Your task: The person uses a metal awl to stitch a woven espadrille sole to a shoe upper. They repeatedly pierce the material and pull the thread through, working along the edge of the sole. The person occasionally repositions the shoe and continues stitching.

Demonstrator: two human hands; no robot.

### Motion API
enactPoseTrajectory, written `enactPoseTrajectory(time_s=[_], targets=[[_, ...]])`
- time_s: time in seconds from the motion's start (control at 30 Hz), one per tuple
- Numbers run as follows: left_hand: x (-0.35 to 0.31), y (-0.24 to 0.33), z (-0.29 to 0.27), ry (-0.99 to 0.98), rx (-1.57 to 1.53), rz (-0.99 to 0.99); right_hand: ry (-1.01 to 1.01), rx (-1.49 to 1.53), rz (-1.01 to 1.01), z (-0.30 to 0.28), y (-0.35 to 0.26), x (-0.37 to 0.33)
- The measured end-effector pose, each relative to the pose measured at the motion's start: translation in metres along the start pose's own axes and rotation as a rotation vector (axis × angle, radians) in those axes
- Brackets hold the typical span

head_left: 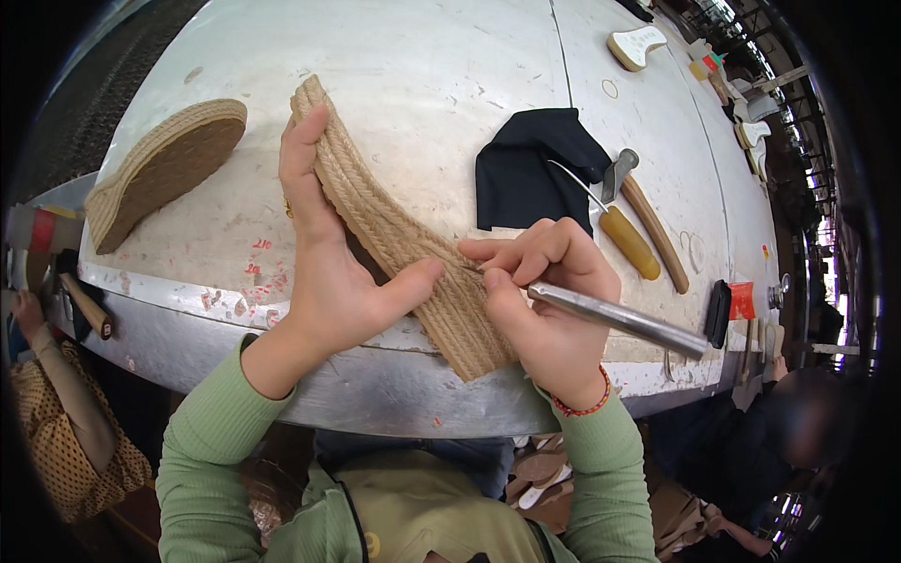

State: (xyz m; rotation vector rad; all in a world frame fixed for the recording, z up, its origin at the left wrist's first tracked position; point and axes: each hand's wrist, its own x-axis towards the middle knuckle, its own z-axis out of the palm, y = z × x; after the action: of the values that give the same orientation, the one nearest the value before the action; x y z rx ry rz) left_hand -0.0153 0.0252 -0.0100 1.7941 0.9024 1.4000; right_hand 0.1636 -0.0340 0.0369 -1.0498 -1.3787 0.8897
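Observation:
A wedge shoe sole wrapped in braided tan rope stands tilted over the near edge of the table. My left hand grips it, fingers up its far end and thumb pressed on the braid. Closed around a silver metal-handled tool, my right hand rests against the sole's braided side. The tool's handle sticks out to the right; its working end is mostly hidden by my fingers, close to the rope. A second rope-wrapped wedge sole lies on its side at the left.
Right of my hands lie a black cloth, a hooked tool with a yellow handle and a hammer. A pale sole-shaped piece sits far right on the white table. Other people sit at both sides.

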Motion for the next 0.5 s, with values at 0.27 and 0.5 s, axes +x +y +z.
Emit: enactPoseTrajectory(time_s=[0.27,0.5], targets=[[0.0036,0.0047,-0.0107,-0.036,0.036,-0.029,0.015,0.106,-0.04,0.0019,0.0028,0.0012],[0.0052,0.0077,-0.0101,-0.019,0.125,-0.024,-0.013,0.004,-0.006,0.0005,-0.0014,0.0032]])
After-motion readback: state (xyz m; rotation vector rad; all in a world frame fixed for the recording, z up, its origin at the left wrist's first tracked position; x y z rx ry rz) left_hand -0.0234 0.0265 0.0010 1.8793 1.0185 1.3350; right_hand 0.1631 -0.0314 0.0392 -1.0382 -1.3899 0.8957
